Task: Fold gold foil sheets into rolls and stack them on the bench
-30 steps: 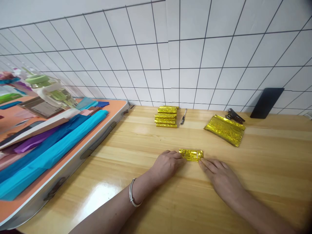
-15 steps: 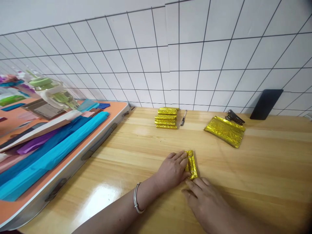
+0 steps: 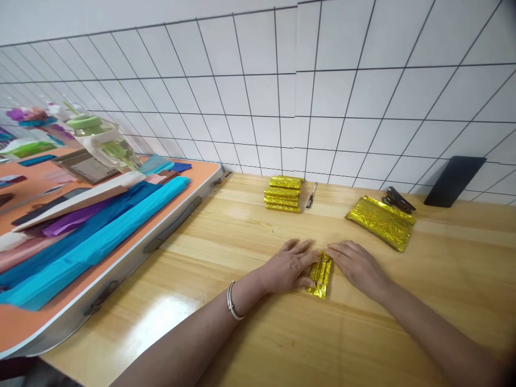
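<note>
From the head camera, the action centres on a small, flattened strip of crinkled gold foil [image 3: 321, 279], lying on the pale wooden table [image 3: 278, 344] with its long side pointing away from the person. Here's the left hand [image 3: 284, 269], a silver metal bangle [image 3: 229, 302] at its wrist: palm down, fingers spread, fingertips and thumb on the strip's left side. Across from it, the right hand [image 3: 358, 270] has its fingers close together, tips at the far right corner; whether they pinch the foil, I cannot tell. Beyond sit several stacked gold foil rolls [image 3: 282, 198], a slim pen-like tool with a dark end [image 3: 312, 196] just beside them. Over to the right, a flat gold foil sheet [image 3: 381, 223], a black clip [image 3: 398, 200] at its far edge, and a dark rectangular slab [image 3: 454, 181] leaning on the white tiled wall [image 3: 262, 51].
</note>
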{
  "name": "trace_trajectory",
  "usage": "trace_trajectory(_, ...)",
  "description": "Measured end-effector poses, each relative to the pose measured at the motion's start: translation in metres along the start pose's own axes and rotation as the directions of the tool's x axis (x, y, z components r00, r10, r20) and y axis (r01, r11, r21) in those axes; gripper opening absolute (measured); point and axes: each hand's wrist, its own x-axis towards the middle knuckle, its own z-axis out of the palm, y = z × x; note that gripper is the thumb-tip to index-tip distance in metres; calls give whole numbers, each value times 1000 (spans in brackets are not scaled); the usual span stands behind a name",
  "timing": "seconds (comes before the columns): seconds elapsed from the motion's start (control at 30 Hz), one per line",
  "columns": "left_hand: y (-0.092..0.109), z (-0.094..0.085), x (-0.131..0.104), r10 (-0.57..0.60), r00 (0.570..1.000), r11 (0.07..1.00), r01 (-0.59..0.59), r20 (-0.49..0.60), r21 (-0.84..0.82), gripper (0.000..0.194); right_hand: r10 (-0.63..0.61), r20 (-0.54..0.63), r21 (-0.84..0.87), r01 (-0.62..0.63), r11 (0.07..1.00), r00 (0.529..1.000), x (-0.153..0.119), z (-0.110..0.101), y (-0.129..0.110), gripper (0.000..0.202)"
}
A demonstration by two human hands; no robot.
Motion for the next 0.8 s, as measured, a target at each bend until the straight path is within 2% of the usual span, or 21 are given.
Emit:
trace_trajectory(0.1, -2, -3, 1, 47, 998, 999, -47, -40, 8, 50, -46, 1, 52, 46, 998, 999, 1, 3, 2, 31)
trace_trajectory(0.27, 4, -11, 2, 136, 990, 991, -136, -30, 9, 19, -57, 44, -5, 57, 998, 997, -19, -4, -6, 30)
trace_trajectory(0.43, 13, -11, 2, 194, 980, 981, -193, 34, -21, 18, -87, -2, -54, 87, 995, 996, -36, -18, -21, 28)
trace_trajectory(0.63, 19, -8, 0, 119, 991, 992, -116, 63, -46, 18, -83, 51, -17, 84, 996, 995, -35, -18, -21, 30)
trace_trajectory(0.8, 35, -24, -7, -46, 993, 997, 52, 111, -53, 10, -21, 6, 173, 20, 985, 1000, -35, -12, -12, 24)
